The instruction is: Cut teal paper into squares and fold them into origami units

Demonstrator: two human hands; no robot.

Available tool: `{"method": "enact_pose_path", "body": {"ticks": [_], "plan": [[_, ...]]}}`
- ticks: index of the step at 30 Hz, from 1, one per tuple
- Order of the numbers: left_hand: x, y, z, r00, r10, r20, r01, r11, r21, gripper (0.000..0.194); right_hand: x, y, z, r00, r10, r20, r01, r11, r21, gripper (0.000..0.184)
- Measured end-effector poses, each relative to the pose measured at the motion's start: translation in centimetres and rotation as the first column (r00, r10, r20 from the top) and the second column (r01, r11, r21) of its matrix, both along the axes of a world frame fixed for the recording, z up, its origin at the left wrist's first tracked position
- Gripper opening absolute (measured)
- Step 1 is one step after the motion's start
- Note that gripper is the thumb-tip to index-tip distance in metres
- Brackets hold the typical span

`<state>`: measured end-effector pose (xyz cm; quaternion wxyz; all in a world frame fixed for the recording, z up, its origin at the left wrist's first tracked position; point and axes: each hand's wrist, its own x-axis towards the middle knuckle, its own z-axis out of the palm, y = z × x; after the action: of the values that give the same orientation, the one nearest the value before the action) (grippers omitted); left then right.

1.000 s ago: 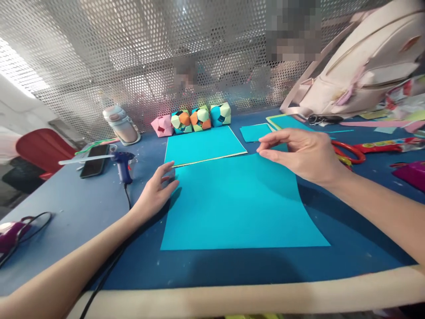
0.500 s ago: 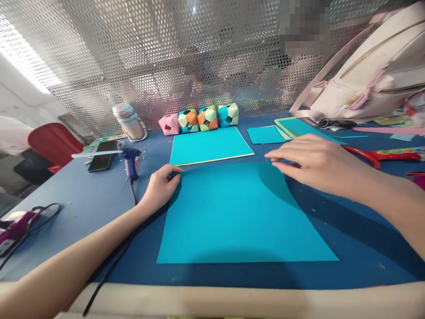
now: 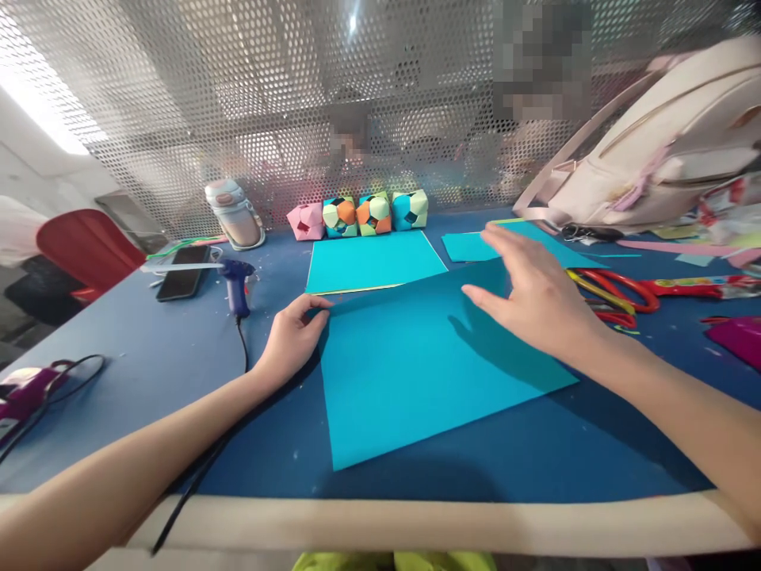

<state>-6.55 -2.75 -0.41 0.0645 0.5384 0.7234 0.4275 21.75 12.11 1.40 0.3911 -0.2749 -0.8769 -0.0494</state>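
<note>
Large blue sheet [image 3: 410,365] lies toward the near edge of the table [image 3: 196,432], askew: its near-left corner points at that edge, near-right corner sits farther back. Left hand [image 3: 297,337] has thumb and forefinger nearly together, pinching the sheet's far-left corner, likely to keep that end from sliding. Right hand [image 3: 529,293] is over the far-right part, thumb and fingers spread wide, nothing gripped; can't tell whether the fingertips touch paper, probably there to guide that side. Sheet's far edge overlaps the near-right corner of the blue paper pile [image 3: 369,260]. Paper balls [image 3: 374,214] line up along the table's far edge, presumably out of the way. Glue gun [image 3: 238,287] stands left of the left hand, seemingly parked within reach; scissors [image 3: 636,287] lie right of the right hand, backpack [image 3: 671,151] at the far-right corner.
</note>
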Motion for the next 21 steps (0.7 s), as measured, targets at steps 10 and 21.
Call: {"method": "enact_pose_path", "body": {"ticks": [10, 21], "plan": [[-0.3, -0.1, 0.1, 0.987, 0.039, 0.156, -0.041, 0.999, 0.006, 0.018, 1.0, 3.5, -1.5, 0.944, -0.124, -0.306, -0.057, 0.853, -0.52, 0.067], [0.2, -0.3, 0.1, 0.996, -0.071, 0.046, 0.07, 0.997, 0.03, 0.02, 0.3, -0.1, 0.6, 0.994, 0.08, -0.074, -0.06, 0.969, 0.238, 0.055]]}}
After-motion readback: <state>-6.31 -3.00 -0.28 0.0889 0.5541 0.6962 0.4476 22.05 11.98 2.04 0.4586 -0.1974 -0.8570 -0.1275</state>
